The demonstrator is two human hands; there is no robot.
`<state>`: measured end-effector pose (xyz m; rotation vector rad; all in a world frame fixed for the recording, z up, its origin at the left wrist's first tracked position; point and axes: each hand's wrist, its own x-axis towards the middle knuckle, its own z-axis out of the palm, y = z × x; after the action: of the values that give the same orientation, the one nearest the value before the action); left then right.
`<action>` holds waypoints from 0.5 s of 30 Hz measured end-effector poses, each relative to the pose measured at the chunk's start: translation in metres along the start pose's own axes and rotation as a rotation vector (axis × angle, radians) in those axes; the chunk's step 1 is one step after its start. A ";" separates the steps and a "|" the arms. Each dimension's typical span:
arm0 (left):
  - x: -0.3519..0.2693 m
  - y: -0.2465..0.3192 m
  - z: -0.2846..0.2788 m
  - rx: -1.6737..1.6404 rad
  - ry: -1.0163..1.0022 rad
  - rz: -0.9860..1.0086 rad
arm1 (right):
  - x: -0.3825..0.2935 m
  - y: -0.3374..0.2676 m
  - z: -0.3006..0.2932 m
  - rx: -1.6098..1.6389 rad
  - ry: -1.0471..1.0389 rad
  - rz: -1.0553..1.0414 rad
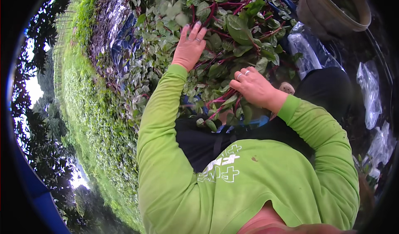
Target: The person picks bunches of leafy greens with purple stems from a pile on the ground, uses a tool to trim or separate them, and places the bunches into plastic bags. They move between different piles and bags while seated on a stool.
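A large heap of red-stemmed leafy greens (162, 56), which look like Malabar spinach, lies before me. My left hand (190, 45) rests palm down on the heap, its fingers slightly spread and the tips among leaves. Closer to my lap, my right hand (257, 87) is closed around a small bunch of red stems (223, 99), whose leafy ends hang over my dark trousers. The fingertips of that hand are hidden beneath it. A broad green leaf (238, 29) lies on the heap between and beyond my hands.
A deep brownish container (330, 15) stands at the upper right. Clear plastic bags (369, 93) lie along the right side, with another plastic sheet (304, 50) near my knee (325, 84). Blue sheeting (124, 43) shows at the heap's left edge. Green vegetation (90, 115) grows at left.
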<state>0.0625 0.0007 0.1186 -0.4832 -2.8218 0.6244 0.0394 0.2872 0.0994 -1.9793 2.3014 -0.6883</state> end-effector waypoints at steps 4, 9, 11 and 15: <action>-0.016 0.011 -0.002 -0.165 -0.018 -0.056 | 0.005 -0.005 -0.013 0.090 -0.071 -0.011; -0.030 0.081 -0.015 -0.948 -0.139 -0.599 | 0.004 -0.001 -0.002 0.055 0.165 -0.053; -0.032 0.105 -0.028 -1.362 0.033 -0.554 | 0.004 0.002 0.001 0.047 0.110 -0.030; -0.038 0.098 -0.037 -1.546 -0.332 -0.635 | 0.003 0.009 -0.001 0.021 0.084 0.001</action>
<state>0.1341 0.0844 0.1031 0.4084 -2.8578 -1.7764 0.0306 0.2849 0.0978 -1.9770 2.3310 -0.8072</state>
